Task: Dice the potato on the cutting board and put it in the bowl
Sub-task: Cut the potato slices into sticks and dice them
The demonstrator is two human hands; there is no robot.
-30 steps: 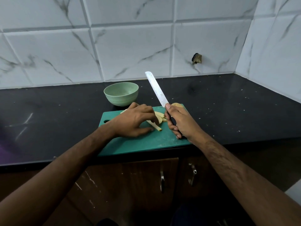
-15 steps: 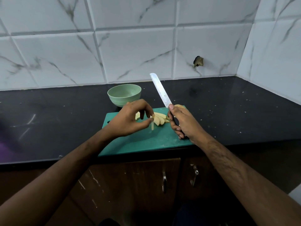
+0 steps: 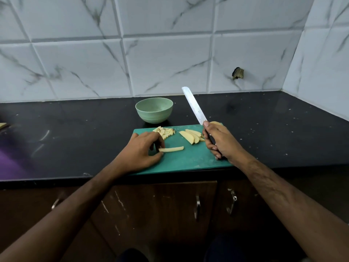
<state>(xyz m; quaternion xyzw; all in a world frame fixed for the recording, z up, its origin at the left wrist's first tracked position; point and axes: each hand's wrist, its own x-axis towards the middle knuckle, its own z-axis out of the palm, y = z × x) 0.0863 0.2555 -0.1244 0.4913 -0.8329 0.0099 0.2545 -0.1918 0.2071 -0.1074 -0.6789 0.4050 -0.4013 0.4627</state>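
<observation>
Head view: left hand [image 3: 140, 151], half a second ago lifting a potato stick [image 3: 171, 149], is now pinching its left end flat on the cutting board [image 3: 188, 159]. Right hand [image 3: 220, 141] is gripping the raised knife [image 3: 193, 105]; slices [image 3: 190, 136] just left of it, bowl [image 3: 154, 110] behind.

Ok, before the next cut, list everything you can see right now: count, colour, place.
cutting board: one, green, at the counter's front edge
potato stick: one, pale yellow, lying on the board by the left hand
potato slices: a few, pale yellow, overlapping on the board's far right part
diced potato: one small pile, pale yellow, board's far left part
bowl: one, light green, on the counter behind the board
knife: one, silver blade, raised, pointing up and away
counter: one, black
left hand: fingers at the stick's left end
right hand: grips the knife handle
</observation>
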